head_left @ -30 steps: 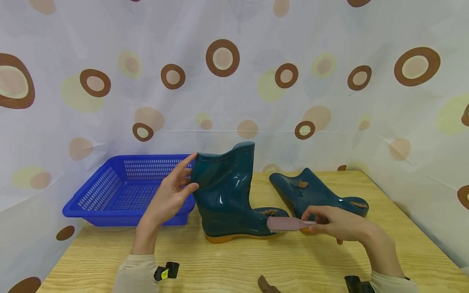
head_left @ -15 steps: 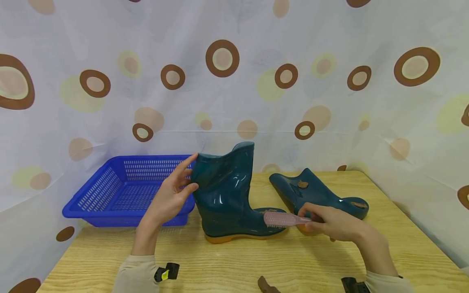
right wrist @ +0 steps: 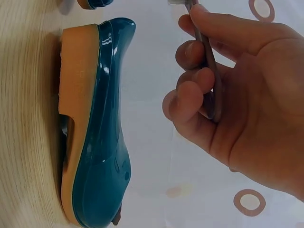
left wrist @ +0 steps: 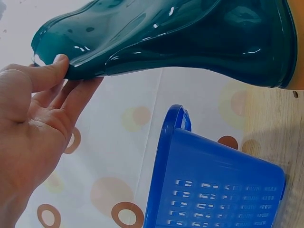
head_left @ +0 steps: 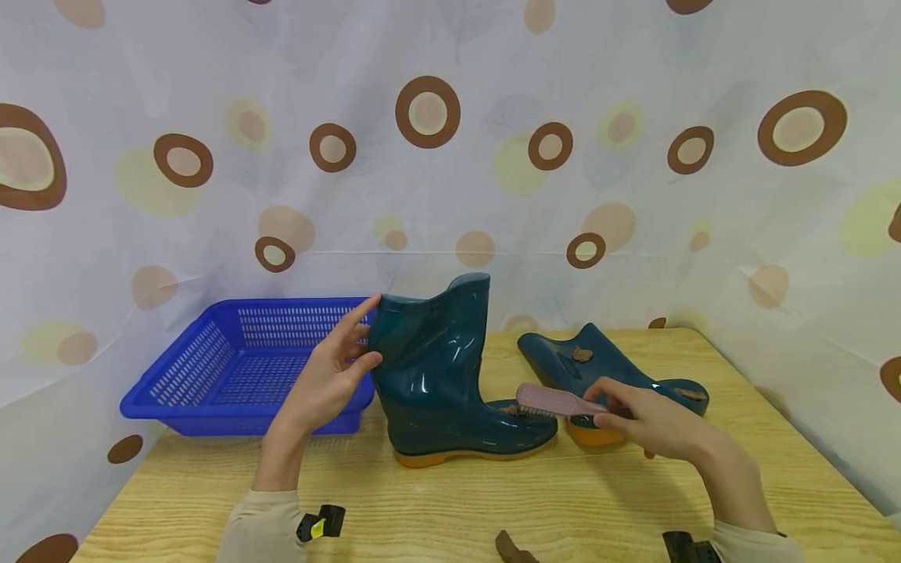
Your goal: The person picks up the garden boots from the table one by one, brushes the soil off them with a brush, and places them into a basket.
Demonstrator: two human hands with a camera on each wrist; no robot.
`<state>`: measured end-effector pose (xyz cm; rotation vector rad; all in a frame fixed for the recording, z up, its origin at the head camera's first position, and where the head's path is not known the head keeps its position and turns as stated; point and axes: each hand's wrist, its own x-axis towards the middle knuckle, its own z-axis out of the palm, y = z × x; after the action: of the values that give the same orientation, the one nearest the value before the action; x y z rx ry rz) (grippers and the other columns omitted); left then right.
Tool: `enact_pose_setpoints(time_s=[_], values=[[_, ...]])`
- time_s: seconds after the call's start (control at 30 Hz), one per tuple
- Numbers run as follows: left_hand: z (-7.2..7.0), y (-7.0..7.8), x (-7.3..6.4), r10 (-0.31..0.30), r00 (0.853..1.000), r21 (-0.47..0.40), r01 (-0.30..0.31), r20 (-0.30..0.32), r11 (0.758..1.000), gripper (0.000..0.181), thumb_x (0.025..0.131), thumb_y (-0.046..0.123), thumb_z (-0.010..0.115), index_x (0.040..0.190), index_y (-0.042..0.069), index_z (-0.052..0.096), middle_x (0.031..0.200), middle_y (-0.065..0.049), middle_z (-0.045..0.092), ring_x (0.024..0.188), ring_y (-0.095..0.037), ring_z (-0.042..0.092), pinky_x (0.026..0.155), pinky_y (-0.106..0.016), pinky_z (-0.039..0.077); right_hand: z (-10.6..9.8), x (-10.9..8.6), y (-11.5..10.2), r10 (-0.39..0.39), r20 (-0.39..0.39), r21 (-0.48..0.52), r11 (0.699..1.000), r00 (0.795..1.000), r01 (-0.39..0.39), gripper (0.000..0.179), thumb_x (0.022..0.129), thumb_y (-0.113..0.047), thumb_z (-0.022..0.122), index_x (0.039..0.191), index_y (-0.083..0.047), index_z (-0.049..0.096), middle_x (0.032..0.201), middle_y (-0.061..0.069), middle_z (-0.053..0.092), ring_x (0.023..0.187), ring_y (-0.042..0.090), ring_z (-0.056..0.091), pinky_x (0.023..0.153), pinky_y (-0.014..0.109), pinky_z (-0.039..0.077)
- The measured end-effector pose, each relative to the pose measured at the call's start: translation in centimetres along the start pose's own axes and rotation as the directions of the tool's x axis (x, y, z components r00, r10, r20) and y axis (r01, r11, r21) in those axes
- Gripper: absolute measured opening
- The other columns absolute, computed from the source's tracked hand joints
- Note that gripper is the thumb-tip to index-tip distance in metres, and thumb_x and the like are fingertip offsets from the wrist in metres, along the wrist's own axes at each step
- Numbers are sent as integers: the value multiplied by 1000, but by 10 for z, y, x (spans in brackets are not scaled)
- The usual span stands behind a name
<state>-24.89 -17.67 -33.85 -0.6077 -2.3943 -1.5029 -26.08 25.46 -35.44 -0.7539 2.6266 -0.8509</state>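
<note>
A glossy dark-green rubber boot (head_left: 429,375) with an orange sole stands upright in the middle of the table. My left hand (head_left: 325,375) pinches the back of its shaft near the top, thumb outside; the left wrist view shows the same grip on the boot (left wrist: 156,38). In my right hand (head_left: 651,422) is a pink brush (head_left: 552,399), held by its handle with the bristles down at the boot's toe. A brown patch of dirt (head_left: 511,410) lies on the toe, partly behind the brush. Curled fingers wrap the brush handle (right wrist: 209,71) in the right wrist view.
A second green boot (head_left: 605,367) lies on its side at the right, with brown dirt (head_left: 582,354) on it. The blue plastic basket (head_left: 246,410) stands at the left. A brown piece (head_left: 512,547) lies at the table's front edge. Behind hangs a patterned curtain.
The brush in my right hand dipped left over the boot's toe, then rose and moved slightly back right, uncovering the toe's side. My left hand and the boot have stayed nearly still.
</note>
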Motion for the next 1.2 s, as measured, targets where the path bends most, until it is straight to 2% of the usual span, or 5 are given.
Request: enact_pose_setpoints(time_s=[0.33, 0.53, 0.73, 1.03, 1.2], values=[[0, 0, 0, -6, 1000, -3, 6, 4, 1000, 76, 98, 0, 57, 153, 44, 30, 128, -14, 60, 109, -29, 67, 100, -55, 51, 12, 10, -6, 33, 44, -4, 999, 998, -33, 28, 103, -32, 53, 126, -15, 52, 84, 4, 57, 56, 17, 51, 45, 34, 50], [0, 0, 0, -1, 1000, -8, 1, 6, 1000, 75, 98, -1, 57, 153, 43, 30, 128, -14, 60, 108, -29, 68, 100, -54, 51, 14, 10, -8, 98, -9, -33, 995, 995, -98, 29, 102, -26, 55, 128, -14, 51, 90, 6, 62, 57, 18, 53, 44, 35, 50], [0, 0, 0, -1, 1000, -18, 1, 8, 1000, 76, 98, -1, 57, 153, 43, 30, 128, -14, 60, 108, -28, 68, 100, -54, 51, 17, 11, -11, 156, -85, -66, 985, 984, -162, 28, 102, -21, 56, 128, -12, 51, 92, 6, 65, 49, 19, 50, 43, 35, 47], [-1, 0, 0, -2, 1000, -21, 3, 7, 1000, 76, 98, -1, 57, 153, 43, 30, 128, -14, 60, 107, -28, 68, 100, -54, 51, 14, 13, -16, 103, -98, -60, 992, 990, -110, 29, 103, -29, 55, 128, -16, 51, 83, 3, 60, 50, 16, 48, 43, 33, 46], [-1, -1, 0, -5, 1000, -29, 5, 12, 1000, 76, 98, -1, 57, 153, 44, 30, 128, -14, 60, 108, -28, 68, 100, -54, 51, 18, 16, -15, 76, -29, -18, 997, 997, -77, 32, 103, -34, 54, 129, -15, 51, 86, 5, 60, 62, 17, 54, 45, 34, 50]])
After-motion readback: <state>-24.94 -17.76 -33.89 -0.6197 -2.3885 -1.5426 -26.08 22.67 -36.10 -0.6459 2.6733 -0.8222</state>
